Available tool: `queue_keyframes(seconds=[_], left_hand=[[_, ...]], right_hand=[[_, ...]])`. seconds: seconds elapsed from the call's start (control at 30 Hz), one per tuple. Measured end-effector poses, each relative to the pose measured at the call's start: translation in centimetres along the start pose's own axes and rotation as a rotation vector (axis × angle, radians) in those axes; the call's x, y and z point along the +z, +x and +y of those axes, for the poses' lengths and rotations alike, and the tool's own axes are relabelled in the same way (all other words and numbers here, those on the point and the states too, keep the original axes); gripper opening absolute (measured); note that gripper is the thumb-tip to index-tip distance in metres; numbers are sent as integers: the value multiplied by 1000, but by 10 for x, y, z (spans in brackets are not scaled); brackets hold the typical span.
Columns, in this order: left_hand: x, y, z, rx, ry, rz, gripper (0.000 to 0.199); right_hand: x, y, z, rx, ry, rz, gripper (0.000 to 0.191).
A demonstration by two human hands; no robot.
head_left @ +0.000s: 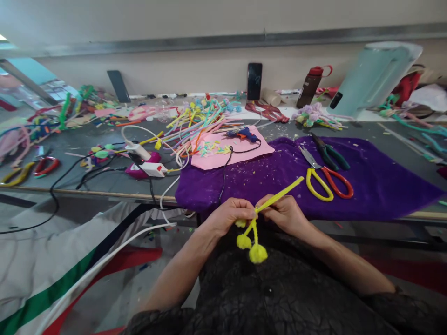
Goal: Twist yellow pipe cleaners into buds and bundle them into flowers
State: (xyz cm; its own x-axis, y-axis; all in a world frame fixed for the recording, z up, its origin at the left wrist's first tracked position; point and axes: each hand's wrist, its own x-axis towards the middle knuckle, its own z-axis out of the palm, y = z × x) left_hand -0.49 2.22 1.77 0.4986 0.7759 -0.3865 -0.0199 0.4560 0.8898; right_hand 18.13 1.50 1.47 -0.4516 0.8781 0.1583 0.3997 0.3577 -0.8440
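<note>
Two-handed pinch: my left fingers (247, 210) and right fingers (275, 215) grip yellow stems (279, 195) near the counter's (118, 185) near edge; slack grip could let pompoms (258, 254) swing, twisting stems.

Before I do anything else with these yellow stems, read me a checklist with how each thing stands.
1. Yellow stems gripped by the fingers of both left hand and right hand: ok.
2. Yellow balls hanging below the hands, off the table: ok.
3. Scissors lying on the purple cloth: ok.
4. Purple cloth free of scraps: not ok, bits scattered.
5. Glue gun in a stand: not ok, lying on the pink sheet.
6. Glue gun cool: cannot tell.
</note>
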Motion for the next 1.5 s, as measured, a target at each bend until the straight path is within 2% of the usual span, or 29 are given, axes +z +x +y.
queue_keyframes(seconds=[0.07,0.17,0.23,0.3,0.4,0.5,0.6,0.67,0.73,0.8,0.83,0.87,0.97,1.1,1.23,1.37,1.5], left_hand=[[-4,-3,1,28,-16,28,11],[-10,-8,7,49,13,75,12],[-12,-10,12,33,76,76,12],[-9,-10,16,1,156,36,10],[-2,-8,19,-39,243,-45,9],[0,-7,20,-50,260,-62,10],[-10,-9,21,-26,176,-76,22],[-18,-10,22,-15,-28,-69,39],[-23,-11,20,13,-302,-2,49],[-20,-11,13,106,-492,109,39],[-15,-10,7,152,-519,171,29],[-8,-10,1,190,-495,223,24],[17,-7,-17,301,-476,242,27],[38,2,-25,445,-416,458,28],[37,11,-20,537,-338,630,21],[34,12,-15,575,-274,638,12],[33,10,-11,544,-274,601,11]], right_hand=[[-4,-7,-5,23,-122,-21,22],[-13,-26,-14,-43,-396,147,25],[-22,-37,-21,-192,-521,286,20],[-30,-40,-28,-369,-607,335,14],[-36,-29,-34,-472,-737,215,15],[-33,-17,-29,-440,-759,40,18],[-28,-14,-20,-363,-621,7,19],[-25,-14,-16,-281,-425,34,18],[-22,-14,-14,-180,-204,74,16],[-19,-11,-13,-73,-27,118,15],[-16,-9,-13,-22,50,142,15],[-13,-7,-12,23,125,163,16],[-1,-2,-9,119,359,196,20],[13,-2,-5,158,560,223,22],[19,-3,-2,143,561,195,21],[20,-3,-2,126,525,167,24],[19,-4,-3,137,517,101,28]])
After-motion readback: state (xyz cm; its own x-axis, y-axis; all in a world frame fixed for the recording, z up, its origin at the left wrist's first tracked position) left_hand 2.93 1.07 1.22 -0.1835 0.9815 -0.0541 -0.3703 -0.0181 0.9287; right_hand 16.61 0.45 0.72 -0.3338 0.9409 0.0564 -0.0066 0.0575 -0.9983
